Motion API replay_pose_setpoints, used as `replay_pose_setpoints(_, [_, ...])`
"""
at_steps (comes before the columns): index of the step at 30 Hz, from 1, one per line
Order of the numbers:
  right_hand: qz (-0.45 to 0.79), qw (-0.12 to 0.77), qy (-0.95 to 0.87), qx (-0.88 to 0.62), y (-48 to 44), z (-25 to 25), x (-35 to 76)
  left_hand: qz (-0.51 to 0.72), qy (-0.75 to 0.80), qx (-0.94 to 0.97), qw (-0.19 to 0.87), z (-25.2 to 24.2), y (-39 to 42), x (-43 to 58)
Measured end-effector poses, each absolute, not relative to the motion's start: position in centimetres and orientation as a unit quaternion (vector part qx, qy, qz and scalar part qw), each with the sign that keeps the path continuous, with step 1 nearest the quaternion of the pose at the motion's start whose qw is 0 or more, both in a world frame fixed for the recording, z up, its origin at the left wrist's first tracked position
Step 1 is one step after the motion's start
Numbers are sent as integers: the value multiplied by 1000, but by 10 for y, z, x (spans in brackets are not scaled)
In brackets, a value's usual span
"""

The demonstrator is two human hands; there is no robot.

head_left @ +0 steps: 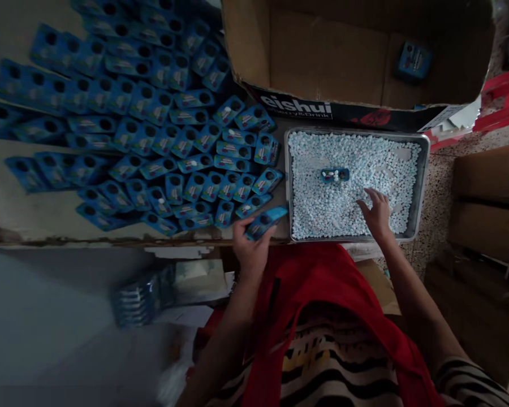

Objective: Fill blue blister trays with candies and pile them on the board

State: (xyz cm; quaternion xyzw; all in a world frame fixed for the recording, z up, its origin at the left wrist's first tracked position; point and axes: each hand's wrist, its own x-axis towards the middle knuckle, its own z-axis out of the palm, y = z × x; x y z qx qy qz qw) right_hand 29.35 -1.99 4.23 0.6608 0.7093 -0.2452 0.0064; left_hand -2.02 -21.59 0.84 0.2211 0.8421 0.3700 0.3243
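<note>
My left hand (249,244) grips a small blue case (266,221) at the near edge of the table, just left of a metal tray (424,186). The tray is filled with small white and pale blue pellets (318,209). My right hand (377,215) rests on the pellets at the tray's near right, fingers curled down into them. Another blue case (335,174) lies on the pellets in the middle of the tray.
Several blue cases (152,130) with round holes cover the table to the left. An open cardboard box (348,62) behind the tray holds one blue case (413,60). A stack of blue cases (139,299) sits lower left. Cardboard boxes (483,192) stand at right.
</note>
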Motion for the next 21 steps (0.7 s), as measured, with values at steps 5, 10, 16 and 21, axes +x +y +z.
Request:
replay_pose_setpoints(5, [-142, 87, 786, 595, 1, 3, 284, 302, 900, 143, 280, -37, -252, -22])
replay_pose_setpoints(10, [-242, 110, 752, 604, 24, -6, 277, 291, 906, 190, 241, -21, -247, -25])
replay_pose_setpoints(16, [-525, -171, 351, 756, 31, 8, 290, 366, 801, 389, 270, 5, -150, -3])
replay_pose_setpoints(21, [-640, -263, 192, 696, 16, 27, 292, 368, 680, 477, 418, -29, -27, 51])
